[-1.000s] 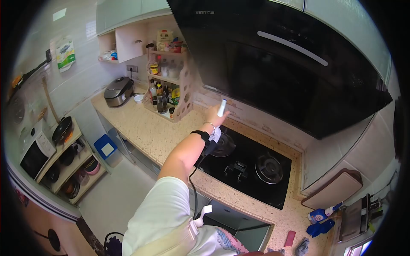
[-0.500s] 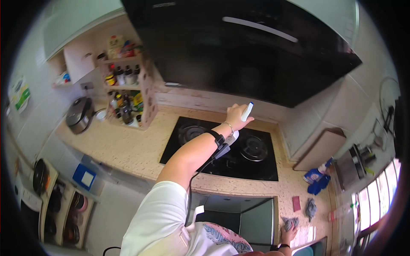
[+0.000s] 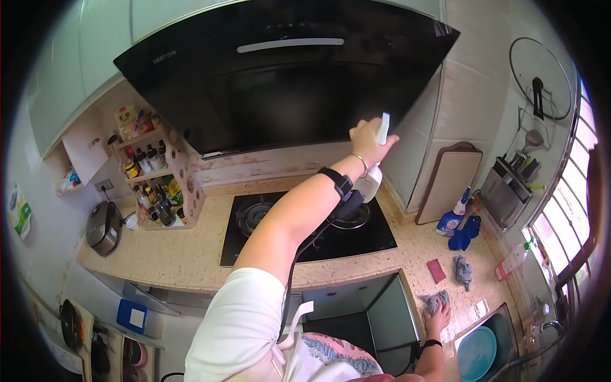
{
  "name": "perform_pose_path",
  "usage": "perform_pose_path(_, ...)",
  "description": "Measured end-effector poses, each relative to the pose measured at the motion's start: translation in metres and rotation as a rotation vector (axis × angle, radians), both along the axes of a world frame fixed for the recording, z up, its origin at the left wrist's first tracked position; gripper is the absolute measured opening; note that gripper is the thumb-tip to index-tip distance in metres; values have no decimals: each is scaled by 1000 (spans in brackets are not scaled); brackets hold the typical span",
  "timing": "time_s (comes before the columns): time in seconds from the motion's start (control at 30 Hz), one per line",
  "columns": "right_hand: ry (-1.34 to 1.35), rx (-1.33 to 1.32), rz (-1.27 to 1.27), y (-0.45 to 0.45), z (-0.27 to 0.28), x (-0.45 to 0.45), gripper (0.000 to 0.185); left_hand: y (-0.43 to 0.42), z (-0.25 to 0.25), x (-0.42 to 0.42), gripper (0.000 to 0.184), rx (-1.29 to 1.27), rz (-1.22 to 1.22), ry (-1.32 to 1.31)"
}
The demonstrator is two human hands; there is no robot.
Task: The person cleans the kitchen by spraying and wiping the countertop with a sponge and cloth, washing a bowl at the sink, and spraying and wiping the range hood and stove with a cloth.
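Note:
My left hand (image 3: 371, 141) is wrapped round the neck of a white spray bottle (image 3: 368, 183), lifted in front of the range hood (image 3: 286, 89). The bottle hangs above the right burner of the black gas hob (image 3: 375, 232). A wristband and a bracelet are on that arm. At the lower right, my right hand (image 3: 438, 318) has its fingers closed on a crumpled grey cloth (image 3: 435, 300) on the worktop. Close to it lie a second grey cloth (image 3: 463, 272) and a dark red sponge-like pad (image 3: 436, 270).
A blue spray bottle (image 3: 450, 221) and blue cloth (image 3: 464, 233) stand near the cutting board (image 3: 449, 181). A teal basin (image 3: 477, 353) sits in the sink. At left are a spice rack (image 3: 194, 191) and rice cooker (image 3: 104, 228). Below the worktop, a cabinet compartment is open.
The view has swung to the right and upward. My left hand has raised the spray bottle in front of the hood's right side. My right hand stays on the grey cloth.

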State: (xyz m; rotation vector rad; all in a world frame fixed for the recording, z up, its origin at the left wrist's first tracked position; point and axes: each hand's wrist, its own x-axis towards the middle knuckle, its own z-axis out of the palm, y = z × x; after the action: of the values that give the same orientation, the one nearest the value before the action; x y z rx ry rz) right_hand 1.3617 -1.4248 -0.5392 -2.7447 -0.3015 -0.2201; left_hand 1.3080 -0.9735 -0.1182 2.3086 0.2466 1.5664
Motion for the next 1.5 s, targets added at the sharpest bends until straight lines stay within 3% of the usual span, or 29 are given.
perform_pose_path(0.3,-118,49,85,-7,-1,-6,67,-48,100,18,32,199,170,-301)
perform_pose_path(0.47,-111,58,231,-18,17,-10,64,-38,124,13,33,-42,169,-271)
perform_pose_path(0.57,-97,204,296,-31,-1,8,58,-25,121,-10,34,-83,188,-252)
perform_pose_path(0.67,99,706,166,-36,-41,40,47,-7,101,-57,33,-106,249,-190)
perform_pose_path(0.73,528,1498,88,-24,-30,63,40,24,70,-92,36,-158,264,-242)
perform_pose_path(0.77,774,1879,17,-17,-10,59,37,34,53,-114,37,-222,268,-269)
perform_pose_path(0.8,727,1776,279,6,76,22,36,47,33,-136,38,-233,337,-274)
perform_pose_path(0.83,630,1589,547,26,82,36,37,58,11,-160,38,-245,402,-275)
perform_pose_path(0.9,794,1664,911,68,84,84,43,72,-29,-206,37,-285,489,-288)
perform_pose_path(0.97,990,1902,1082,115,134,108,53,69,-55,-256,37,-339,707,-156)
perform_pose_path(1.03,795,1845,1207,176,251,98,64,89,-92,-301,38,-353,990,-71)
perform_pose_path(1.07,650,1825,1207,206,298,101,65,103,-113,-326,39,-310,1057,-109)
perform_pose_path(1.1,707,1983,1049,223,358,81,54,113,-131,-352,39,-265,1125,-148)
perform_pose_path(1.13,522,1980,948,243,415,64,53,114,-138,-377,40,-318,1153,-171)
perform_pose_path(1.17,340,1969,850,268,455,53,52,115,-145,-403,40,-372,1180,-197)
perform_pose_path(1.23,45,1962,943,322,511,112,54,118,-165,-458,35,-367,1211,-255)
perform_pose_path(1.3,-209,1982,803,376,572,142,41,119,-180,-512,32,-362,1225,-324)
perform_pose_path(1.4,-529,1934,530,446,628,138,47,130,-211,-592,30,-327,1219,-402)
perform_pose_path(1.5,-924,1752,300,525,642,84,55,144,-230,-644,32,-341,1293,-306)
